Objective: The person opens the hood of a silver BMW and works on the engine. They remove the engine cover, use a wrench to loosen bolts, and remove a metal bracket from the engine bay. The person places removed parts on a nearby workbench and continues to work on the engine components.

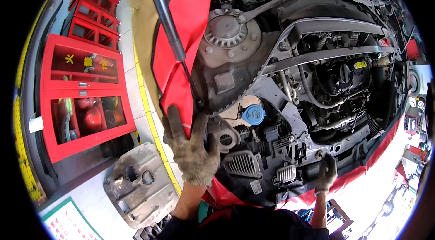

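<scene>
My left hand point(192, 151), in a dirty knitted glove, has its fingers spread and lies at the lower end of a red fender cover point(183, 36) draped over the car's side. Right beside its fingertips is the engine bay, with a round blue reservoir cap point(253, 114) to the right. My right hand point(326, 174), also gloved, is at the front crossmember point(308, 149) of the car. Its fingers are curled closed next to a small round fitting point(319, 154); whatever they may hold is hidden.
A black hood strut point(165, 13) slants down over the fender cover. The engine point(340, 86) lies right of centre under a dark strut brace point(326, 56). Left stand red cabinets point(86, 88); a grey metal panel point(142, 188) lies at lower left. Red cover material point(371, 167) edges the car's front.
</scene>
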Tool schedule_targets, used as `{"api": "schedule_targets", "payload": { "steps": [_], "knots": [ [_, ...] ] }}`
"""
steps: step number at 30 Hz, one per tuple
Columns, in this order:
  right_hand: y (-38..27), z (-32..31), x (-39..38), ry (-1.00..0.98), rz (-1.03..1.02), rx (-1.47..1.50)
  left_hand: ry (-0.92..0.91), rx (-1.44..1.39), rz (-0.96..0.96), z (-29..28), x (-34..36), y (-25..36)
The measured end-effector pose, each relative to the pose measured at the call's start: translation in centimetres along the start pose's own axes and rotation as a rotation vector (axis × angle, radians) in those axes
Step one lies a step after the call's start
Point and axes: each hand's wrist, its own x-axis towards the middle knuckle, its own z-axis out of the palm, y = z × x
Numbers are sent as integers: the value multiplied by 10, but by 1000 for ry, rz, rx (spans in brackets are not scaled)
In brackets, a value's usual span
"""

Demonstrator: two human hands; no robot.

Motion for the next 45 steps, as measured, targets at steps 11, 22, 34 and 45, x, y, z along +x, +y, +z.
{"api": "schedule_targets", "payload": {
  "steps": [11,22,34,45],
  "knots": [
    [-298,199,57,-652,-50,109,27,-27,-39,6,-5,-4],
    [-305,222,41,-352,-80,27,20,-54,-29,2,-6,-3],
    [-290,222,48,-457,-32,154,17,-84,6,1,-4,-1],
    [-204,63,-20,-543,-111,184,-179,79,-225,16,-20,-9]
  ]
}}
